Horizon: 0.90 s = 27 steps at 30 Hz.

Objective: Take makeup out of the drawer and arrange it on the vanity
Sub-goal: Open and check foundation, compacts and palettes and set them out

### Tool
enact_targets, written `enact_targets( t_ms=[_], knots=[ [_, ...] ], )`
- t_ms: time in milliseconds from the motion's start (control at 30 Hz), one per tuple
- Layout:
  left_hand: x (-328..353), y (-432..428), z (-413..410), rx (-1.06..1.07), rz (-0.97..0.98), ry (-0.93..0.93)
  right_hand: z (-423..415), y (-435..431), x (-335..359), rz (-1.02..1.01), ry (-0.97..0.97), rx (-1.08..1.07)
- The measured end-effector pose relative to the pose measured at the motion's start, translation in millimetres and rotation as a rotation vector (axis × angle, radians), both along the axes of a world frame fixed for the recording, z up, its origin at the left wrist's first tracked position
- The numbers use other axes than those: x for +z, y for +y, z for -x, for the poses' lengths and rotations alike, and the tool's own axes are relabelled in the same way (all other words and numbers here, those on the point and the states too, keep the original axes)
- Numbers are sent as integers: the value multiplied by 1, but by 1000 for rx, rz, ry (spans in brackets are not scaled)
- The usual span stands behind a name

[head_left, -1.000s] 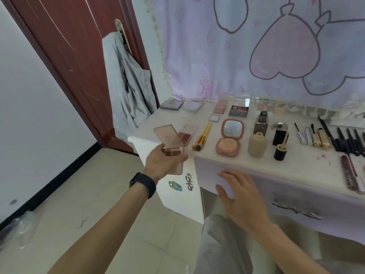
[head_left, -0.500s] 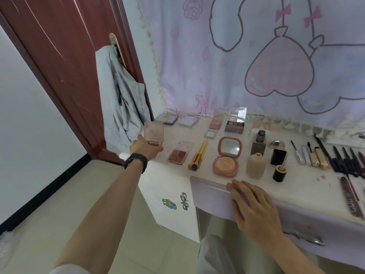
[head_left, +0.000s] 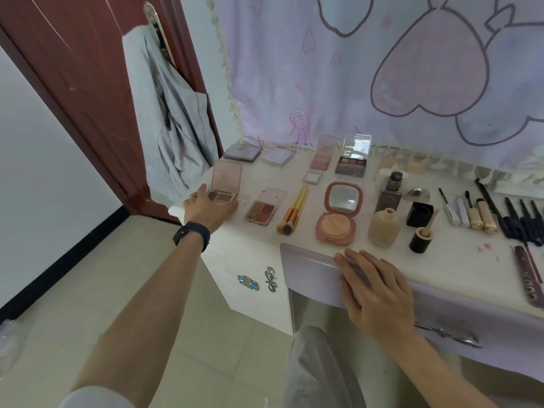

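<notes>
**Fig.** Small pink plastic two-pan powder palette point(head_left: 225, 188), translucent rose lid hinged upright, at the near left corner of the pale worktop point(head_left: 291, 175), just left of a four-pan blush palette point(head_left: 265, 207). Left grip point(head_left: 206, 209) clasps its base by the side edges; right grip point(head_left: 374, 290) lies flat, fingers straight, on the lilac drawer front point(head_left: 309, 269). Judged light, rigid and smooth; pressed powder and hinge look fragile, so the base, not the lid, is the safe hold
</notes>
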State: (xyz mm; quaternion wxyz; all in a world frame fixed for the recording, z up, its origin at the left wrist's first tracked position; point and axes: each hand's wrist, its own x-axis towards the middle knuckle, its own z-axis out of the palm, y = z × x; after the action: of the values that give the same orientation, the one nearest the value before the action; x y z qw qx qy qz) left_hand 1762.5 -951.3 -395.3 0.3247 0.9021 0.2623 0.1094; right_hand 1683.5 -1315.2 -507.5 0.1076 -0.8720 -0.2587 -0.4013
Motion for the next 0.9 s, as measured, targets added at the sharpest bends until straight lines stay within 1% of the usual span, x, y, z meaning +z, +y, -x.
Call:
enact_targets(
  t_ms=[100,267,500,800,900],
  knots=[
    [-10,0,9,33,-33,-32,-2,3,3,-33,-10,-2],
    [-22,1,17,59,-22,-91,0,7,6,-108,29,-2],
    [-24,6,20,58,-35,-98,1,8,9,-138,14,-2],
    [-25,15,20,60,52,-99,3,9,11,-156,35,2],
    [-24,16,19,43,43,-61,2,8,10,-154,35,5]
  ],
)
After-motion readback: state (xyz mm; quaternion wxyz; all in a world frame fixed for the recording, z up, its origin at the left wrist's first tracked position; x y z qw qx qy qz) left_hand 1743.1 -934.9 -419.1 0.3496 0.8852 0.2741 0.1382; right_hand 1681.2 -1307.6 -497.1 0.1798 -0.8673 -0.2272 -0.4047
